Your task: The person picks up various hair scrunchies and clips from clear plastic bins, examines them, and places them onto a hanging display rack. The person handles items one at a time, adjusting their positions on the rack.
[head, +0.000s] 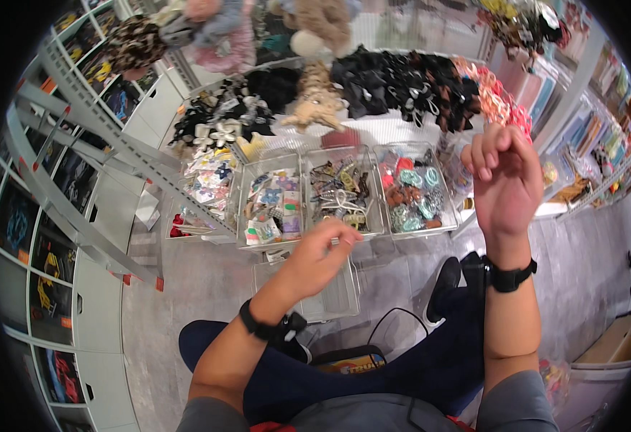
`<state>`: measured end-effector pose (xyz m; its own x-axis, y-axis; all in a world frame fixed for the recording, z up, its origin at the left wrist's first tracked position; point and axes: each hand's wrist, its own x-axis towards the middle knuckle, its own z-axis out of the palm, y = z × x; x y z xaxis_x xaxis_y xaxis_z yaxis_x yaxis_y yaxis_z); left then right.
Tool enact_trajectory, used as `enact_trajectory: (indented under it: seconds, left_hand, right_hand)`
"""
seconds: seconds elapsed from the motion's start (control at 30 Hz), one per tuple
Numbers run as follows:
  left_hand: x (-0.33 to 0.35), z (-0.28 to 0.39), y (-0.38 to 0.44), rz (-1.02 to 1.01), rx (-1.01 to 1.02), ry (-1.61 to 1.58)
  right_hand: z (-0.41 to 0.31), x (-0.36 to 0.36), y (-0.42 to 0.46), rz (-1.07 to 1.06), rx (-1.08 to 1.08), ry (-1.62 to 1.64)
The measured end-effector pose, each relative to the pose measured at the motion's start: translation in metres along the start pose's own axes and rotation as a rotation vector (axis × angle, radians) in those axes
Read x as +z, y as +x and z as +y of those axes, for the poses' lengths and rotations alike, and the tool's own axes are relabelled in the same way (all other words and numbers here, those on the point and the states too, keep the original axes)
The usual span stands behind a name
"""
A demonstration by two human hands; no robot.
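My left hand (319, 258) hovers at the front edge of a clear bin (376, 211) of hair claw clips (343, 186), its fingers curled; whether they pinch anything small is hidden. Raised to the right, palm towards me, my right hand (507, 186) has half-bent fingers and nothing visible in it. Beside it stands a clear bin (450, 227) of coiled hair ties (411, 177). Another bin (242, 216), left of the clips, holds carded hair accessories (272, 195). Below my left hand, a clear plastic bin (342, 309) rests on the floor.
Black scrunchies and bows (391, 86) cover the shelf behind the bins, with plush items (320, 21) hanging above. A metal stepladder (72, 227) and cube shelving (51, 302) stand left. A dark cable (396, 310) loops between my legs. Packaged goods (590, 140) fill the right shelves.
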<state>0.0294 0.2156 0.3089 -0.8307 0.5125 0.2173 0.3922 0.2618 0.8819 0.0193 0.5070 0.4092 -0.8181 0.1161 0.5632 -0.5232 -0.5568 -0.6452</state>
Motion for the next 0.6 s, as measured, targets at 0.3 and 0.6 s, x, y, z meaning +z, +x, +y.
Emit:
enact_trajectory:
  seconds: [0.3, 0.6]
  left_hand:
    - [0.122, -0.309, -0.103, -1.145, -0.714, 0.610]
    - [0.191, -0.267, -0.091, -1.218, -0.353, 0.806]
  right_hand:
    - [-0.001, -0.102, 0.000, 0.217, 0.149, -0.158]
    - [-0.011, -0.108, -0.005, 0.223, 0.165, -0.273]
